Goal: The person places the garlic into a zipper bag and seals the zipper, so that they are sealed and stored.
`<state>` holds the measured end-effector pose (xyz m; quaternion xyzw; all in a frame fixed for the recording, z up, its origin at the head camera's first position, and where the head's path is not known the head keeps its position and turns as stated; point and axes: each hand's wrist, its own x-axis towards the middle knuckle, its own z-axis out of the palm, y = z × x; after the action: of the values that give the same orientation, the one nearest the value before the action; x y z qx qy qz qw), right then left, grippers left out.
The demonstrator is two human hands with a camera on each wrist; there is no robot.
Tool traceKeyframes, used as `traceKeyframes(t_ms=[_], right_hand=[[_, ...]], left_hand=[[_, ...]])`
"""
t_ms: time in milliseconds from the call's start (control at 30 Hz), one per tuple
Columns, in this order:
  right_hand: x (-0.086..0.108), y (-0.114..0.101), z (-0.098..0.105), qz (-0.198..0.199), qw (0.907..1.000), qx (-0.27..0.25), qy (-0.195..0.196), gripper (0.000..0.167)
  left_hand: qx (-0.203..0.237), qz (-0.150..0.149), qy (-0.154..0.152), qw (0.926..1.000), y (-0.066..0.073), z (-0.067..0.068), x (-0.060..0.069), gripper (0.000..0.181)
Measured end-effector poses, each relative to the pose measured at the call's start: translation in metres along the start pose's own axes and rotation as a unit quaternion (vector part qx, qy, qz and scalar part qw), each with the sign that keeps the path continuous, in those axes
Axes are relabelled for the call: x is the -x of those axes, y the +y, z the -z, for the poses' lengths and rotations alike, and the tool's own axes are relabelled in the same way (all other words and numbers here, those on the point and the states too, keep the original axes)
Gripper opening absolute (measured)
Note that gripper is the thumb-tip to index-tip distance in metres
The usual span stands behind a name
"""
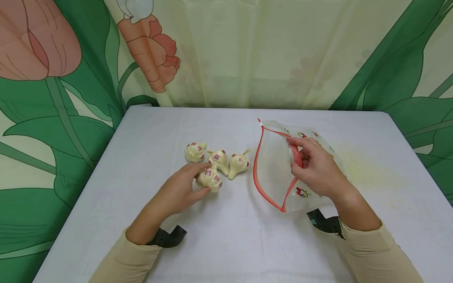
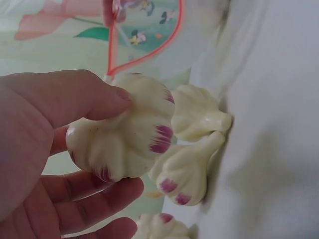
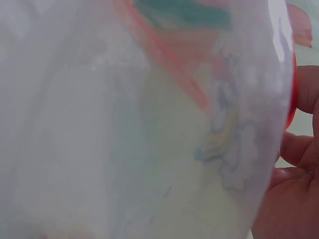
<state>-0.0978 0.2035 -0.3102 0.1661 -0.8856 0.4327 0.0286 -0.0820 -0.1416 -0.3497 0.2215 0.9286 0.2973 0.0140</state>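
Observation:
My left hand (image 1: 182,190) grips a cream garlic bulb (image 1: 209,179) with purple patches between thumb and fingers; the left wrist view shows the held garlic bulb (image 2: 124,129) up close. Just beyond it lie three more: one garlic bulb (image 1: 195,152) at the left, a middle garlic bulb (image 1: 218,160) and a right-hand garlic bulb (image 1: 238,164). My right hand (image 1: 316,165) pinches the red-edged rim of a clear zip bag (image 1: 272,169), whose mouth gapes toward the garlic. In the right wrist view the bag's film (image 3: 149,149) covers most of the picture, with fingers at the right edge.
All of this is on a table with a white cloth (image 1: 226,243). Behind its far edge hangs a curtain (image 1: 247,55) printed with flowers and leaves. Dark wrist straps (image 1: 170,237) show at both cuffs.

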Motion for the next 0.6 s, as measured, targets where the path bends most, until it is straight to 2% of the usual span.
traceKeyframes(t_ms=[233,467,600], right_hand=[[0.0,-0.001,0.0,0.0,1.0,0.008,0.003,0.054],[-0.001,0.001,-0.001,0.005,1.0,0.008,0.002,0.055],[-0.001,0.0,-0.001,0.003,1.0,0.001,0.0,0.054]], left_hand=[[0.01,-0.028,0.032,0.999,0.011,0.0,-0.003,0.056],[0.027,-0.037,0.031,0.9985,0.024,0.0,-0.009,0.055],[0.027,-0.054,0.04,0.9974,0.032,-0.001,-0.016,0.056]])
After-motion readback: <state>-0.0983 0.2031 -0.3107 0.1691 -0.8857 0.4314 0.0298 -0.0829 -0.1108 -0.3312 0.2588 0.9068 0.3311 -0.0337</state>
